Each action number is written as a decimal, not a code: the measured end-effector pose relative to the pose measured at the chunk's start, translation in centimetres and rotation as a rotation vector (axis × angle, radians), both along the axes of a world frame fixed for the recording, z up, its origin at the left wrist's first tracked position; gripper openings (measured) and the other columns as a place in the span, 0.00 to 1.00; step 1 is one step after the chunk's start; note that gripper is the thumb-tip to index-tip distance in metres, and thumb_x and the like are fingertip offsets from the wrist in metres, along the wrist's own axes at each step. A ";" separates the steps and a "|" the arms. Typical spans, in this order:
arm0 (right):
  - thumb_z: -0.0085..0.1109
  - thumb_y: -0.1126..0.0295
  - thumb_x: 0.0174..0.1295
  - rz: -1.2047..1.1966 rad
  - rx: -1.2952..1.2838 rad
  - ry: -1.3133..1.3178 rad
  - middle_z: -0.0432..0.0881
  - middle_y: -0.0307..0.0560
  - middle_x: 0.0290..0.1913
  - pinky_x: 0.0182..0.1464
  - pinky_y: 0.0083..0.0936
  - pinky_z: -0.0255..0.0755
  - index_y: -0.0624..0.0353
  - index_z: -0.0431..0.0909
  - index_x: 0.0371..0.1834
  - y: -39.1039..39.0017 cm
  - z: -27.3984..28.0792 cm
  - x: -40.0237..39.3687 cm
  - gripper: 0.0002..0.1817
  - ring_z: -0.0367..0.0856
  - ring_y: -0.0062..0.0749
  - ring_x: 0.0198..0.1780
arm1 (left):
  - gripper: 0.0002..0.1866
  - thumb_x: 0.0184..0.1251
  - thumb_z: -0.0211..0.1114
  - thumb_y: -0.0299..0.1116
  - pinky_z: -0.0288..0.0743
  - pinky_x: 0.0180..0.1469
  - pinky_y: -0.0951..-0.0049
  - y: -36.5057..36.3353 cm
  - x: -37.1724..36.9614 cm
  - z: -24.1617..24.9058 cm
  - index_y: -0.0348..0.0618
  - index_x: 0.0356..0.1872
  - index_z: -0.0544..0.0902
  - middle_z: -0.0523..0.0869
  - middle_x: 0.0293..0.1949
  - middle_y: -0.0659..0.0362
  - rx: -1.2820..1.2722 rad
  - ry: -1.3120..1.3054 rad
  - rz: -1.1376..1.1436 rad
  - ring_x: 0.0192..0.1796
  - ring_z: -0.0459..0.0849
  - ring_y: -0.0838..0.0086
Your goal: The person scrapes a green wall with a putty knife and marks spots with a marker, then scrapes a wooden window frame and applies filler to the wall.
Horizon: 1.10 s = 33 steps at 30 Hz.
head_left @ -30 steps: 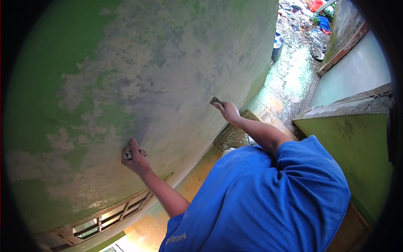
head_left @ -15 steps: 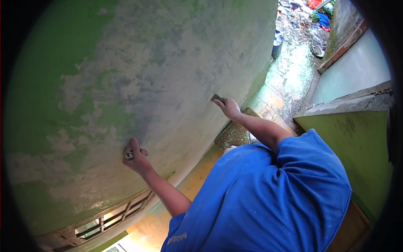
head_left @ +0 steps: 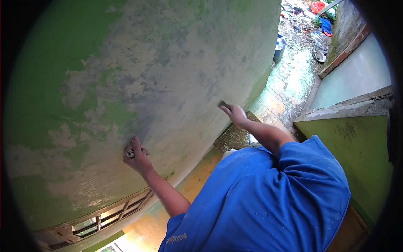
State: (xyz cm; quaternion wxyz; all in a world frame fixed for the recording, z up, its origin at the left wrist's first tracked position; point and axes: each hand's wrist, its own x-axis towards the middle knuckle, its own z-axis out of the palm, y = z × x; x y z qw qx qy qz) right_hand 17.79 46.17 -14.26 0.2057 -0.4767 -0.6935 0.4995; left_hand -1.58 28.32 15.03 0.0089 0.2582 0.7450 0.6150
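Note:
A green wall (head_left: 168, 63) with broad whitish and grey scraped patches curves across the view. My right hand (head_left: 236, 114) grips a small dark grey flat block (head_left: 223, 103), held at the wall's surface toward the right. Lower and to the left, my left hand (head_left: 137, 157) is closed beside the wall with its thumb pointing up. In its fingers is a small object with a round whitish end (head_left: 130, 154); most of it is hidden, so its kind does not show.
A wooden window frame (head_left: 100, 222) lies low on the left. A bucket (head_left: 279, 48) stands by the wall's far end, with scattered rubbish (head_left: 300, 21) beyond. A speckled slab (head_left: 233, 136) lies below my right arm. A low green wall (head_left: 348, 143) is on the right.
My right hand and the grey block have moved slightly right and down along the wall. The view has shifted a little; my left hand stays nearly in place.

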 end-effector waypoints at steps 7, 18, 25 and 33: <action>0.49 0.41 0.62 -0.051 -0.042 0.069 0.74 0.60 0.20 0.32 0.42 0.66 0.66 0.76 0.30 0.5 1.8 -1.2 0.32 0.76 0.53 0.26 | 0.22 0.61 0.67 0.34 0.57 0.15 0.77 0.1 0.2 0.1 0.44 0.11 0.67 0.67 0.11 0.65 -0.004 -0.016 0.008 0.11 0.62 0.82; 0.51 0.44 0.63 0.170 -0.173 0.078 0.74 0.60 0.20 0.32 0.41 0.67 0.68 0.77 0.29 -5.2 2.4 3.8 0.31 0.76 0.50 0.25 | 0.23 0.62 0.67 0.35 0.57 0.16 0.78 -0.3 0.1 -0.1 0.43 0.11 0.67 0.67 0.11 0.66 -0.004 -0.014 -0.037 0.12 0.61 0.84; 0.48 0.42 0.64 0.105 -0.035 0.166 0.72 0.59 0.18 0.30 0.41 0.65 0.69 0.75 0.28 -4.1 7.9 -3.0 0.33 0.73 0.47 0.22 | 0.21 0.63 0.65 0.34 0.57 0.16 0.78 -0.4 -0.5 -0.1 0.42 0.12 0.69 0.67 0.11 0.66 0.016 -0.019 -0.155 0.13 0.62 0.84; 0.48 0.42 0.64 -0.036 -0.111 0.273 0.69 0.53 0.16 0.29 0.37 0.64 0.68 0.74 0.26 -4.5 9.6 -4.1 0.33 0.70 0.35 0.21 | 0.20 0.64 0.64 0.35 0.54 0.17 0.79 -6.9 -3.3 0.7 0.45 0.14 0.68 0.65 0.12 0.67 0.088 -0.036 -0.010 0.14 0.62 0.84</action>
